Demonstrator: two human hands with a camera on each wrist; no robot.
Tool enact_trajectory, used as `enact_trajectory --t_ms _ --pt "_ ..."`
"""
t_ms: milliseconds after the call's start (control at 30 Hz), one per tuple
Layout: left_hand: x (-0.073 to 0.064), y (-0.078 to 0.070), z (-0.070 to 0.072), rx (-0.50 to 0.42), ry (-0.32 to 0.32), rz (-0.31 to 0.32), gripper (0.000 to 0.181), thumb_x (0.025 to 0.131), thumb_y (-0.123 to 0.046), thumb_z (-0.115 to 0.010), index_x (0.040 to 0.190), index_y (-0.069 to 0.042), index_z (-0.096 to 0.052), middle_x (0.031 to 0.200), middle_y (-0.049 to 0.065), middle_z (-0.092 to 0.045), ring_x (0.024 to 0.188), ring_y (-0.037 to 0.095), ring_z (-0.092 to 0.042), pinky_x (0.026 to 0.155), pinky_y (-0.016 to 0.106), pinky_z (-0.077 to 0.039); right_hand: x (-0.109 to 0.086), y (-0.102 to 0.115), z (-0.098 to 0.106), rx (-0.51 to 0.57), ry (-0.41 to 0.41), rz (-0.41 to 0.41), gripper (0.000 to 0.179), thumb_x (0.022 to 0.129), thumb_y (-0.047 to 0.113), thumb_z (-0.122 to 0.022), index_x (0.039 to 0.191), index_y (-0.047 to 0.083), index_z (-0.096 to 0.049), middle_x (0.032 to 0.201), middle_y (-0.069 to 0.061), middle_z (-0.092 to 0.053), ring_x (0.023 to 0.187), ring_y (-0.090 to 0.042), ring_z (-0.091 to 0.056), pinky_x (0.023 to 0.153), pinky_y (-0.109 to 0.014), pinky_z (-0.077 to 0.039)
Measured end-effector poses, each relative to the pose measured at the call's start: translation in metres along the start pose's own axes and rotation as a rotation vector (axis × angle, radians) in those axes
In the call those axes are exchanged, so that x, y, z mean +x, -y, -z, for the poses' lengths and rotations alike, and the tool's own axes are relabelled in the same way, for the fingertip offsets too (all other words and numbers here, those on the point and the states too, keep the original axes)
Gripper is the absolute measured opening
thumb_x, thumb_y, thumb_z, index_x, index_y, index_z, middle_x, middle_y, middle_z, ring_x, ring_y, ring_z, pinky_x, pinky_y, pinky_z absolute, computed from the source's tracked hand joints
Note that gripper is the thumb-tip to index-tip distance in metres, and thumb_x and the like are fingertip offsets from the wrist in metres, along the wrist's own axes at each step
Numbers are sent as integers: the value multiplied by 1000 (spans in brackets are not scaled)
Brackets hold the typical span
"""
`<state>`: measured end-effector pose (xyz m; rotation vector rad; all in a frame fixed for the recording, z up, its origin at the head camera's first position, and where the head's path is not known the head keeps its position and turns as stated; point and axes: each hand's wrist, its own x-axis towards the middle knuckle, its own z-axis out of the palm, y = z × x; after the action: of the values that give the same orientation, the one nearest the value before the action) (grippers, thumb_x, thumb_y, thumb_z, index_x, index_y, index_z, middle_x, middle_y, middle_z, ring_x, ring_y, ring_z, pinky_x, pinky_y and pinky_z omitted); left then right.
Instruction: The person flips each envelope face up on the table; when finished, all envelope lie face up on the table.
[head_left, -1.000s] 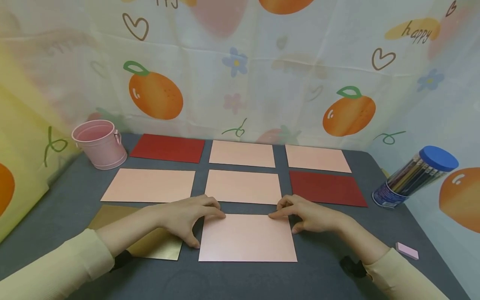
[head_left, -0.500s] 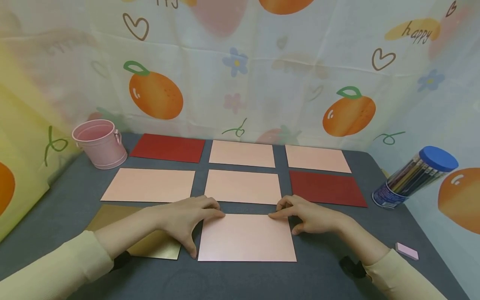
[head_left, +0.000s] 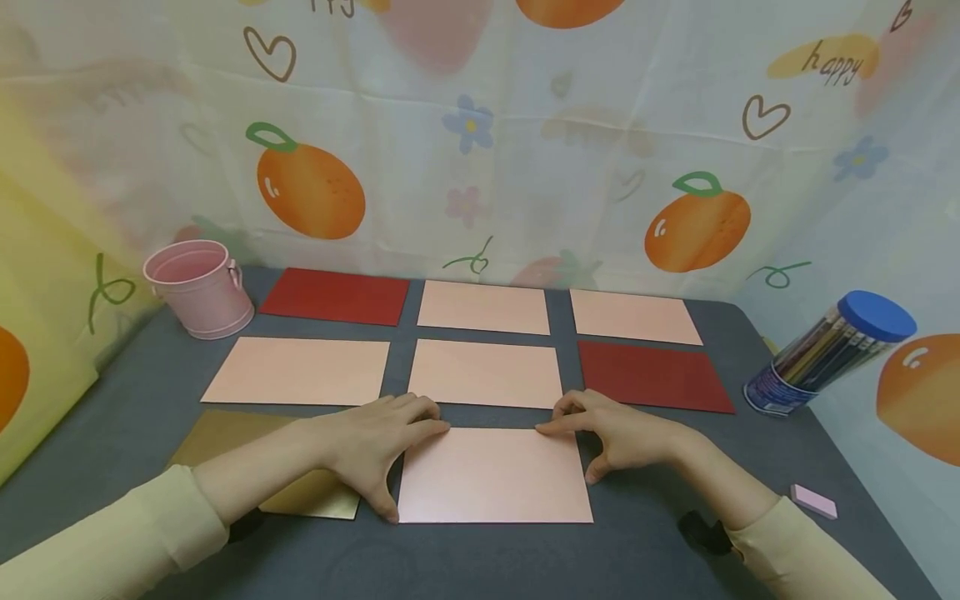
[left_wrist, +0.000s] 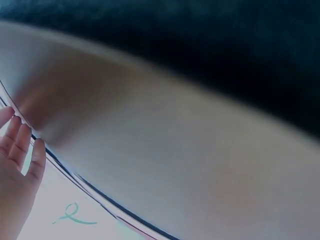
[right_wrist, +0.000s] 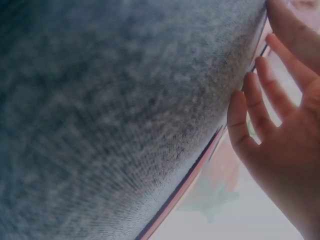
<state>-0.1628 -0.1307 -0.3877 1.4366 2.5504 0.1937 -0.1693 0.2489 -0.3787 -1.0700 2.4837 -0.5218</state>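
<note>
Pink card lay flat on the dark table, nearest row, approx. centre, btwn the two hands. L hand: fingers loose and spread, fingertips at card's far L corner, thumb by its near L corner. R hand: fingers lightly bent, index tip on far R corner, thumb just beside R edge; neither hand gripped anything.

In the way: L forearm crossed gold card and hid its middle; knuckles of both hands overlapped near edge of centre peach card in head view. Same row: another peach card to L, dk red card to R, partly behind R hand. Far row, L to R: red card, then two more peach cards. Small pink block near R sleeve. Fruit-print curtain behind.

Containers: pink bucket at far L, lidless, handle down; bottom hidden, so contents can't tell. Clear tube at R edge, full of pencils, blue lid on; looked slanted. Wrist views mostly blurred surface w/ fingers at one side.
</note>
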Motion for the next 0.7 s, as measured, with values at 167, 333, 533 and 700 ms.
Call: enact_trajectory --t_ms 167,333,533,700 --pt "-1 -6 3 9 19 4 93 64 -55 -82 140 -15 -48 135 -1 -45 117 13 -44 99 34 -46 0 1 0 -4 1 3 78 70 21 -89 141 29 -56 132 0 -49 121 -18 -43 94 -34 -45" --pt "-3 -9 6 -24 39 3 88 66 -49 -82 140 -13 -49 136 0 -45 121 13 -42 100 32 -48 -1 0 0 1 -1 11 81 69 21 -89 141 31 -55 133 1 -48 121 -17 -42 94 -34 -44" --pt "-6 -9 8 -119 49 30 82 68 -43 -80 139 -14 -51 139 -2 -45 124 13 -40 100 32 -50 0 1 0 -18 7 29 85 66 23 -90 141 37 -53 132 4 -46 122 -15 -40 94 -32 -44" --pt "-7 -5 11 -200 53 38 80 70 -42 -79 140 -16 -52 138 -3 -46 123 12 -42 98 31 -50 0 1 0 -36 -6 62 80 67 21 -89 138 36 -57 131 3 -48 120 -14 -40 94 -32 -43"
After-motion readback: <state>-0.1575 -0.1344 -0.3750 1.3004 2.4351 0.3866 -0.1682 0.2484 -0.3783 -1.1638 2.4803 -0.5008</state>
